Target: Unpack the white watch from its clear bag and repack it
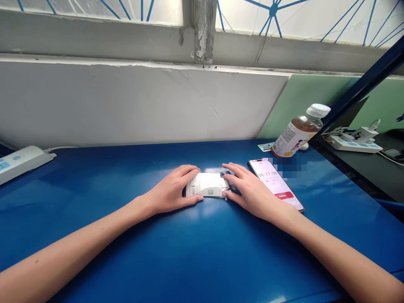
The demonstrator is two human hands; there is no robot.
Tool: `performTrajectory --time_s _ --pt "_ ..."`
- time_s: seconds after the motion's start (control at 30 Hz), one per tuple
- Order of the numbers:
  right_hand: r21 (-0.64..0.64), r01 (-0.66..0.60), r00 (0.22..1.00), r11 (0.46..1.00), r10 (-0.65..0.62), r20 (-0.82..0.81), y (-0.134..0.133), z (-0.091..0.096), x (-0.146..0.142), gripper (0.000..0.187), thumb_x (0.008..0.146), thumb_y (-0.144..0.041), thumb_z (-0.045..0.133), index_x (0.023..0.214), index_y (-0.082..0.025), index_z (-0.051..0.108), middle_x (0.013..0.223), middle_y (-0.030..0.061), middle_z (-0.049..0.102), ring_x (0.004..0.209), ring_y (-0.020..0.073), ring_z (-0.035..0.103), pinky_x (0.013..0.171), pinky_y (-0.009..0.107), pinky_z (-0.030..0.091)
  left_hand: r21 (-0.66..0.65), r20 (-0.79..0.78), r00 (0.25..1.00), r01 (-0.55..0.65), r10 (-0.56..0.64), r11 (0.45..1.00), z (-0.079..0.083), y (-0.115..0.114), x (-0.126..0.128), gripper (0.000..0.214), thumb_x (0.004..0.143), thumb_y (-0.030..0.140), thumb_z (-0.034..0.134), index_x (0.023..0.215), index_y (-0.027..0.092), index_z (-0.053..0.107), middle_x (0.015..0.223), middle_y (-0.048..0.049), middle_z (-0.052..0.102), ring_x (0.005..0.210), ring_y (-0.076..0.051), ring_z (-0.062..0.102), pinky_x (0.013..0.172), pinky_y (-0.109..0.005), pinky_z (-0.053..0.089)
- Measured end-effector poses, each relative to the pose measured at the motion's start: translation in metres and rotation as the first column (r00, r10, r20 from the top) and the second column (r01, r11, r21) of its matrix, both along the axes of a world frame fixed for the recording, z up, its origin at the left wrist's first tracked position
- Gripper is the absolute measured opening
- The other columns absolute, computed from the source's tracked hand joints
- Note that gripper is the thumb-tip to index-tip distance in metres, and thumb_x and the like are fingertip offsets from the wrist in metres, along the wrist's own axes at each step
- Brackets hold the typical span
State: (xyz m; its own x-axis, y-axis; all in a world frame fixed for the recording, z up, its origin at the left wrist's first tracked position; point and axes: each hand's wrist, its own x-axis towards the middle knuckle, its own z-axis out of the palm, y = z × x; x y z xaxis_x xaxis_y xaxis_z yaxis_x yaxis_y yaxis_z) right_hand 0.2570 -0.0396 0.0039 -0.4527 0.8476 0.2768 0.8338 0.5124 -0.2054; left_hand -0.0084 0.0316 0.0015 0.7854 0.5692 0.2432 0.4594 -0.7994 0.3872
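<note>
A small flat white packet with a printed label (206,185) lies on the blue tabletop (189,252), looking glossy like clear plastic wrap. Around its left end, my left hand (172,187) is closed, thumb along the near edge and fingers along the far edge. My right hand (248,187) grips the right end in the same way. Something dark, perhaps a cord, shows beneath my right fingers; its kind cannot be made out. Just beyond my right hand lies a phone (274,181) with a running timer on its screen.
A drink bottle with a white cap (298,130) stands at the back right beside a small card (265,147). One power strip (25,162) sits at the left edge, another (356,143) beyond the blue frame bar (362,88). A white wall (142,103) borders the back.
</note>
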Motion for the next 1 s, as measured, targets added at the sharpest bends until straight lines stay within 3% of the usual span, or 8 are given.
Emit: performTrajectory --time_s 0.3,0.47,0.63,1.0 --pt "-0.005 -0.029 0.994 1.000 0.028 -0.103 0.0003 -0.0047 -0.0048 0.015 0.094 -0.020 0.056 0.108 -0.017 0.061 0.138 0.0189 0.057 0.130 0.0337 0.053 0.102 0.055 0.052 -0.039 0.008 1.000 -0.001 0.001 0.999 0.0006 -0.0003 -0.0001 0.054 0.087 0.048 0.068 0.131 0.018 0.053 0.133 -0.0154 0.057 0.121 -0.032 0.056 0.100 -0.043 0.050" --pt "0.040 -0.052 0.992 0.998 0.056 -0.114 0.0005 -0.0055 -0.0086 0.020 0.092 -0.017 0.054 0.111 -0.016 0.061 0.136 0.0205 0.059 0.134 0.0355 0.049 0.104 0.060 0.049 -0.038 0.027 1.000 0.002 -0.001 0.999 -0.0012 0.0002 0.0001 0.051 0.087 0.046 0.067 0.129 0.019 0.054 0.130 -0.0146 0.058 0.118 -0.031 0.058 0.098 -0.043 0.052" --pt "0.060 -0.069 0.990 0.996 0.076 -0.119 0.0024 -0.0056 -0.0047 0.018 0.094 -0.016 0.054 0.108 -0.016 0.064 0.133 0.0173 0.063 0.129 0.0327 0.055 0.103 0.054 0.052 -0.026 0.025 1.000 -0.015 0.015 1.000 -0.0015 0.0001 0.0005 0.052 0.087 0.047 0.067 0.128 0.019 0.055 0.130 -0.0148 0.058 0.117 -0.031 0.058 0.097 -0.043 0.052" --pt "0.156 -0.112 0.994 0.982 0.112 0.007 0.0063 -0.0004 0.0008 0.020 0.097 -0.017 0.052 0.107 -0.015 0.068 0.133 0.0179 0.064 0.132 0.0348 0.053 0.101 0.058 0.053 0.011 0.024 0.999 -0.021 0.021 1.000 -0.0015 -0.0007 0.0010 0.052 0.086 0.047 0.067 0.126 0.018 0.055 0.130 -0.0150 0.059 0.118 -0.031 0.058 0.098 -0.043 0.052"
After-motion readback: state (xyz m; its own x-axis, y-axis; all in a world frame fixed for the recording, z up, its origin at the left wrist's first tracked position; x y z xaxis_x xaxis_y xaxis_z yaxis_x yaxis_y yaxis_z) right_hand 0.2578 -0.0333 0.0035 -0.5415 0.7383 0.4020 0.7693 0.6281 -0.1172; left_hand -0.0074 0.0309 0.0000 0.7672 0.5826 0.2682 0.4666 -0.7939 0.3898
